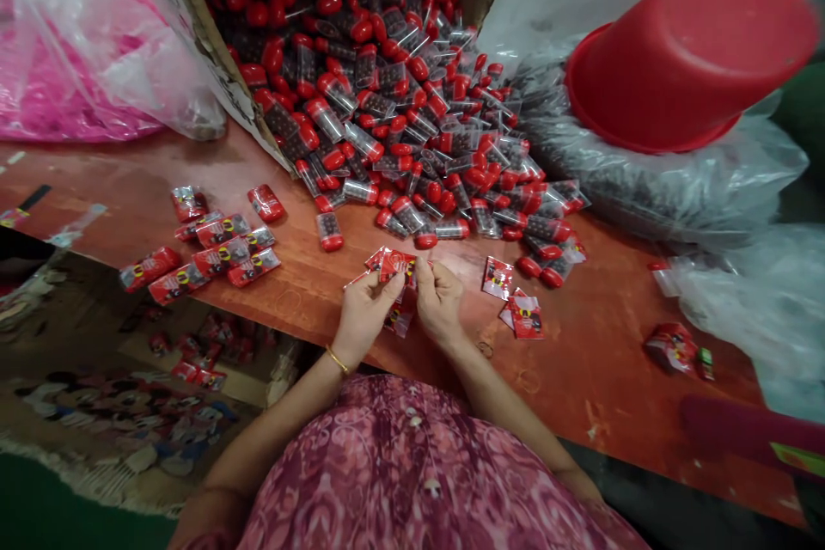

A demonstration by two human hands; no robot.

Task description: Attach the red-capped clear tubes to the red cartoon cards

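Observation:
My left hand (366, 312) and my right hand (439, 302) both pinch a small red foil packet (398, 266) at the orange-red table (580, 344) near its front edge. A gold bangle (337, 359) circles my left wrist. Just beyond my fingers, a heap of clear tubes with red caps (400, 137) spills from a cardboard box (212, 43). Dark pieces fill the tubes. Loose red packets lie in a group to the left (219, 245) and a smaller group to the right (525, 315).
A tilted red plastic basin (689, 60) rests on a bulging clear bag of dark contents (650, 180) at the upper right. A pink-filled plastic bag (77, 60) sits at the upper left. More red packets (199, 352) lie below the table's edge at the left.

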